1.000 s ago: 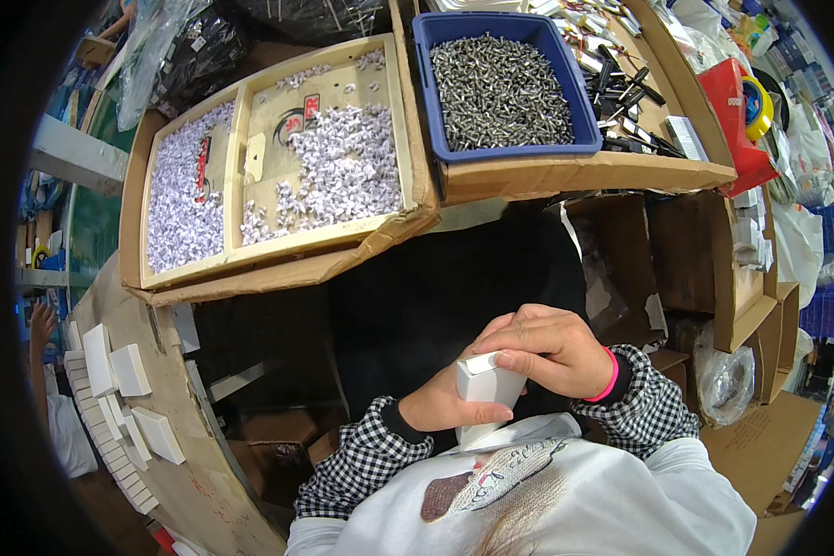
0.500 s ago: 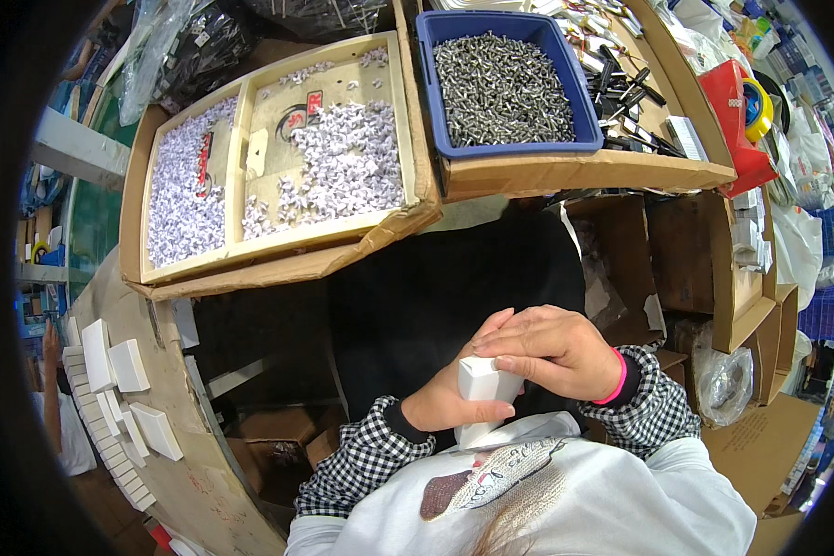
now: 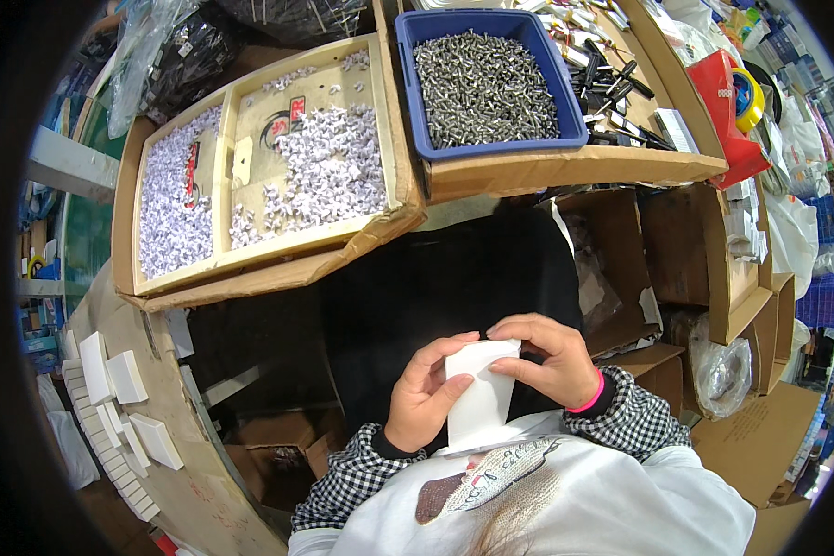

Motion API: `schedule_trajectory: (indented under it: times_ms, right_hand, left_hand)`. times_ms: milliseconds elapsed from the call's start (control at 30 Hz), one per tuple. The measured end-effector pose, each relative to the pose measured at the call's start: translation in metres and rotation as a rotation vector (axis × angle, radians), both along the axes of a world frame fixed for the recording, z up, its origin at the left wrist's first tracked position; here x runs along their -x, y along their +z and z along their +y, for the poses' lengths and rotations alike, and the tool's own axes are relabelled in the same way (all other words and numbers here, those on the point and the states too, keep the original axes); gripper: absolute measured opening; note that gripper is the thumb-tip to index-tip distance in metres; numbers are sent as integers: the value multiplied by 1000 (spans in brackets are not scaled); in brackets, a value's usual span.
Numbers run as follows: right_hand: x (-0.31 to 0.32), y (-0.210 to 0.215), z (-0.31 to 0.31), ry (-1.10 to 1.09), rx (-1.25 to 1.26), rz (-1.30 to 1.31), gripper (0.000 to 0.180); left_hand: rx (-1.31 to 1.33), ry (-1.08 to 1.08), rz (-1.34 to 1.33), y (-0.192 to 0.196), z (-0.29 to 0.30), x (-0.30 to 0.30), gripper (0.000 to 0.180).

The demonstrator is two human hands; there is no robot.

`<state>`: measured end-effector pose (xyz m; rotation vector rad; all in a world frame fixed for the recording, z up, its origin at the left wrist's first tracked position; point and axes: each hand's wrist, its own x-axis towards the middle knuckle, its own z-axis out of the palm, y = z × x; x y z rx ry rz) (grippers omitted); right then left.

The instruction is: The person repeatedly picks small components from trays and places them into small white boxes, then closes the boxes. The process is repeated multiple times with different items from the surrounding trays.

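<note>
A small white carton (image 3: 479,394) is held upright in front of my chest, its broad plain side facing up toward me. My left hand (image 3: 423,389) grips its left edge, thumb on the face and fingers behind. At the upper right corner, my right hand (image 3: 552,360) pinches the carton's top edge between thumb and fingers. Whatever is inside the carton cannot be seen. Beyond my hands lies dark cloth (image 3: 435,278).
A divided wooden tray (image 3: 222,199) holds many small white pieces. Beside it stands a blue bin (image 3: 574,130) of metal parts. Black-handled tools (image 3: 620,83) and a red tape dispenser (image 3: 727,120) sit at right. White boxes (image 3: 157,440) line the left table.
The carton has turned so its broad side shows. My right hand has moved from covering its top to pinching its upper right corner. The view has shifted slightly.
</note>
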<state>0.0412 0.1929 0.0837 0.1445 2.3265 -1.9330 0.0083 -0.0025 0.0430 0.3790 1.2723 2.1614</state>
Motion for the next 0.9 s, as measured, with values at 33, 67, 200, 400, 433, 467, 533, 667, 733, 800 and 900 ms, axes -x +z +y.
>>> schedule_trajectory:
  times_ms: [33, 67, 200, 400, 433, 467, 533, 667, 733, 800, 900]
  right_hand:
    - [-3, -2, -1, -1, -28, 31, 30]
    - [-5, -3, -1, 1, -44, 49, 29]
    - [-10, -4, 7, 21, 110, -36, 25]
    - [0, 10, 31, 164, 132, -148, 22]
    - [1, 12, 32, 172, 90, -143, 22]
    - [1, 15, 32, 188, 38, -146, 22]
    - [1, 20, 32, 183, 7, -119, 21]
    - [-3, 27, 29, 153, -31, -77, 20]
    - [-4, 28, 29, 179, -19, -43, 23]
    - [-5, 27, 29, 206, -19, 2, 26]
    - [-7, 20, 27, 258, -36, 68, 36]
  left_hand:
    - [5, -7, 4, 1, -1, 0, 40]
    - [10, -15, 7, 1, -1, 0, 39]
    - [12, -23, 39, 5, -1, -3, 37]
    - [40, -89, 53, 12, 1, -3, 39]
    - [58, -97, 62, 13, 1, -3, 39]
    - [76, -109, 60, 15, 1, -3, 39]
    - [72, -128, 75, 17, 1, -4, 40]
    - [108, -141, 151, 21, 1, -7, 39]
    - [112, -139, 144, 21, 1, -7, 38]
    - [49, -133, 86, 19, 1, -6, 36]
    - [-26, -113, -15, 12, 0, -4, 35]
